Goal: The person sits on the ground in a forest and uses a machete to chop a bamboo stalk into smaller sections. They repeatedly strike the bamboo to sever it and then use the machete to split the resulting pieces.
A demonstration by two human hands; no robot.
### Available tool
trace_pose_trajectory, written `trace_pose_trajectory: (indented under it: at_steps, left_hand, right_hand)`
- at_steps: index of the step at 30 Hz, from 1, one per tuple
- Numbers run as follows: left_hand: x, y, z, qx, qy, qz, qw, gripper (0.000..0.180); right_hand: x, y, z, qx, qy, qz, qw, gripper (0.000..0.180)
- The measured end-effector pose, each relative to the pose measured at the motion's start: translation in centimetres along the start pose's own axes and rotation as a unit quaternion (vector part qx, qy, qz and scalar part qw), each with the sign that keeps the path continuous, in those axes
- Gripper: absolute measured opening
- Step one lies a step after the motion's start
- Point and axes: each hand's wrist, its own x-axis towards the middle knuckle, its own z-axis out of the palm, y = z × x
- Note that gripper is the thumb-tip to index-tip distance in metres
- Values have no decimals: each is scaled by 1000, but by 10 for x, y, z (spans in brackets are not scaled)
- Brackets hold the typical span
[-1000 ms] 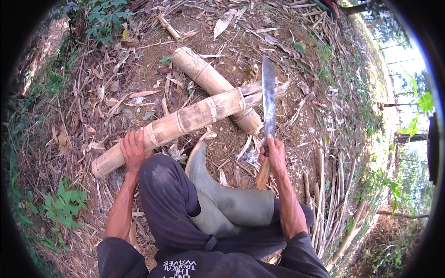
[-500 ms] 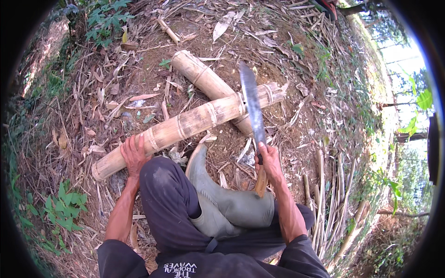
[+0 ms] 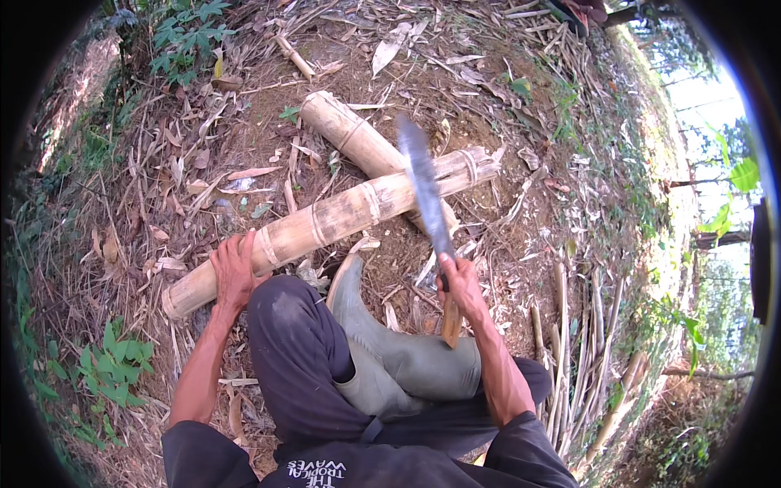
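A thick, pale bamboo pole (image 3: 301,232) with several ringed joints lies slanting from lower left to upper right. My left hand (image 3: 234,268) grips it close to its near left end, fingers over the top. In my right hand (image 3: 464,289) is a machete (image 3: 425,189), held by its wooden handle. The slightly blurred blade crosses over the pole near its right part; I cannot tell whether it touches. The far right end of the pole looks split and ragged. Under it lies a shorter bamboo piece (image 3: 358,134), crossing it and propping up its right part.
My folded legs and a green rubber boot (image 3: 374,337) are just below the pole. Several thin sticks (image 3: 561,350) lie at the right. Dry leaves cover the soil, and a leafy plant (image 3: 114,366) grows at the left. Part of another person's foot (image 3: 578,16) shows at the top right.
The machete and my right hand have moved a little to the left along the pole. My left hand stays on the pole, its wrist slightly shifted.
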Motion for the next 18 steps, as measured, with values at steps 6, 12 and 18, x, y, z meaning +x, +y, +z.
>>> trace_pose_trajectory:
  at_steps: [6,12,18]
  left_hand:
    - [11,2,-12,-27,-28,8,999,104]
    - [-6,3,5,6,21,10,1000,95]
    - [-11,3,17,60,33,18,998,74]
  right_hand:
    - [0,3,1,73,36,-13,997,47]
    - [-7,7,-9,0,-1,-23,1000,46]
    - [-9,10,-5,-19,12,-25,999,48]
